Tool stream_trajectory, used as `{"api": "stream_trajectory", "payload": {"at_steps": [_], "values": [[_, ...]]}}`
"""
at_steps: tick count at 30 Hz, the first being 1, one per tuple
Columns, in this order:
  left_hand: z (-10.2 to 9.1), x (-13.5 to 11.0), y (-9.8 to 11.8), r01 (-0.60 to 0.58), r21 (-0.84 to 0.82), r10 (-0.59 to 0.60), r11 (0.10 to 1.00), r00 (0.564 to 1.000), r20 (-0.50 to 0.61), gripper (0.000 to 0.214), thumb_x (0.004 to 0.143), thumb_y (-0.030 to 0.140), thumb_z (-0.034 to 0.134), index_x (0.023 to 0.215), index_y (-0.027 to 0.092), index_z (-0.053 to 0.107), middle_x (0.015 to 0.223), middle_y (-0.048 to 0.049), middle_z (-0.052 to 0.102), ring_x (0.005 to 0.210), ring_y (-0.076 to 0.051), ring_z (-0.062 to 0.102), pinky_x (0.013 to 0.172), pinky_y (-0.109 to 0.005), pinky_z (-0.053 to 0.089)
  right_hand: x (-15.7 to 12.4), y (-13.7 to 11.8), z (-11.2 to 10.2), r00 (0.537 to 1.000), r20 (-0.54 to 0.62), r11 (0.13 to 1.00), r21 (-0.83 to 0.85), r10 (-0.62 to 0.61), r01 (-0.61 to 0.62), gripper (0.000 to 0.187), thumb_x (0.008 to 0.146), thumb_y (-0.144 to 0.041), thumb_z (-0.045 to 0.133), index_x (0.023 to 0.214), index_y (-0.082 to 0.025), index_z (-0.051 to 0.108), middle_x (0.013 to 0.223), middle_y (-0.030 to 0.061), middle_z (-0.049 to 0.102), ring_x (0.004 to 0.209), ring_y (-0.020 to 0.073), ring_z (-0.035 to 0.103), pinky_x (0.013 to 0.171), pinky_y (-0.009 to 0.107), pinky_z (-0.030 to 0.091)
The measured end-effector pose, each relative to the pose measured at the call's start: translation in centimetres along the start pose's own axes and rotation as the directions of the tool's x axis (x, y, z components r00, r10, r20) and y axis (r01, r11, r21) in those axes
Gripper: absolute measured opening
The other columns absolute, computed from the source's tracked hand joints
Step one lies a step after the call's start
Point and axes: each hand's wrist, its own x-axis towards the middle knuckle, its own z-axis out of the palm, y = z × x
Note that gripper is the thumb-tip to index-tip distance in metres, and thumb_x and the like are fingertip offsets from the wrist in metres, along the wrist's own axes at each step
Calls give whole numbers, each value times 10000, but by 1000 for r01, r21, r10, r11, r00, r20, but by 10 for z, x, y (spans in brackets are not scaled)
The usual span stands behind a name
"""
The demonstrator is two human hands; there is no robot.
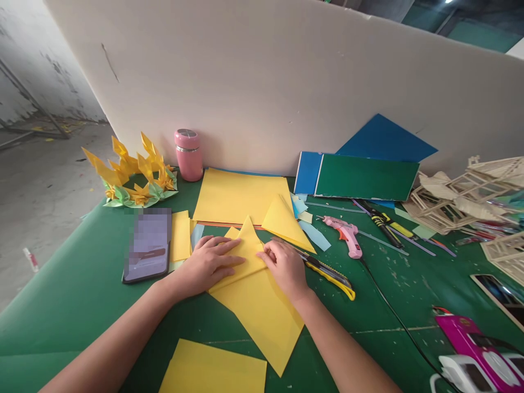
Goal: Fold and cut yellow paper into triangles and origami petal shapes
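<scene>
A partly folded sheet of yellow paper [270,311] lies before me on the green table, a pointed tip at its far end and a wide corner toward me. My left hand [213,261] rests flat on the folded part, fingers stretched out. At the right edge of the fold, my right hand [286,267] is closed, with thumb and fingertips pinched on the paper. Just beyond it lies a folded yellow triangle [284,224]. A yellow utility knife [329,273] lies right beside the right hand, its front end partly hidden.
Around the work are a phone [149,245], yellow sheets [241,194], another yellow sheet [216,368] and a pink glue gun [344,234] with its cord. Farther off stand a paper crown [141,174], a pink flask [189,158], green board [364,177] and wooden frames [458,196].
</scene>
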Motion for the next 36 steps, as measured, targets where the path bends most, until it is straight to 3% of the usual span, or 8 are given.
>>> {"api": "stream_trajectory", "payload": {"at_steps": [6,10,13,16,19,26,36], "values": [[1,0,2,-22,34,23,999,1000,-14,276,914,318,533,1166,351,640,1409,-24,497,1197,-279,501,1012,-498,357,-1,1,2,1000,-12,1000,5,7,-7,262,924,-350,517,710,-201,544,575,-16,545,559,157,531,555,260,375],[2,0,4,-30,65,31,997,999,-17,270,914,323,533,1165,318,632,1406,-56,498,1244,-285,481,1053,-527,315,-3,-2,-3,999,-51,1000,15,-12,13,191,934,-325,489,870,-176,590,637,10,578,617,177,567,588,279,432],[3,-1,4,-29,58,28,998,1000,8,277,928,309,507,1185,296,609,1430,-73,466,1296,-279,441,1075,-536,289,-5,-7,-11,988,-72,987,64,-140,145,177,947,-232,453,896,-183,615,757,54,647,748,196,607,710,320,486],[3,-2,3,-27,42,26,999,999,27,288,946,268,464,1210,287,576,1447,-63,444,1320,-247,418,1100,-510,266,-8,-10,-20,951,21,942,150,-307,301,201,941,-178,459,906,-202,655,873,60,697,850,197,627,786,340,513],[2,-2,3,-10,21,9,1000,1000,29,286,953,245,436,1202,277,574,1438,-53,457,1321,-233,419,1113,-499,252,-12,-11,-25,914,112,912,183,-390,367,219,949,-203,465,1022,-197,671,996,67,713,945,206,639,837,357,531],[1,-1,5,26,-58,-25,998,999,30,355,971,222,349,1280,256,519,1416,-62,486,1316,-223,426,1120,-505,227,-18,-9,-29,895,167,907,161,-415,390,290,967,-230,430,1140,-144,646,1117,97,692,1048,224,628,902,388,538],[4,-2,6,49,-16,-49,999,998,29,395,974,281,351,1355,247,449,1436,-57,460,1342,-229,387,1136,-504,189,-18,-11,-29,911,195,929,151,-364,339,258,959,-276,442,1081,-185,651,1126,94,681,1063,230,611,919,417,526]]}}
